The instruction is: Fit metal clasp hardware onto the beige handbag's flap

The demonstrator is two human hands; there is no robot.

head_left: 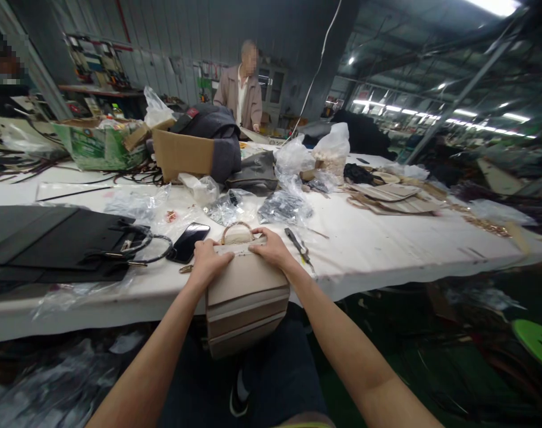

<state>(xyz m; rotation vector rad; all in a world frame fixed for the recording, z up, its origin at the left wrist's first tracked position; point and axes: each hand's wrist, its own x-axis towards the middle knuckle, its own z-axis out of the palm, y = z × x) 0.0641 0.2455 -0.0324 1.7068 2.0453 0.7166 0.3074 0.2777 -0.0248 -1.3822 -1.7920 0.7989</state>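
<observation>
A beige handbag (248,285) with a round handle (238,224) leans over the front edge of the white table, its lower part hanging above the person's lap. My left hand (208,260) grips its upper left corner, thumb on the top face. On the upper right corner my right hand (271,246) holds it in the same way, thumb near the handle's base. A black phone (188,242) lies just left of my left hand, with a small metal clasp (186,269) below it. Right of my right hand lies a dark cutter-like tool (298,244).
Black bags (57,244) lie at the left. Behind are plastic bags (284,205), a cardboard box (182,156) with dark fabric and a green box (97,142). Flat beige pieces (393,198) are stacked at the right. A person (239,89) stands across the table.
</observation>
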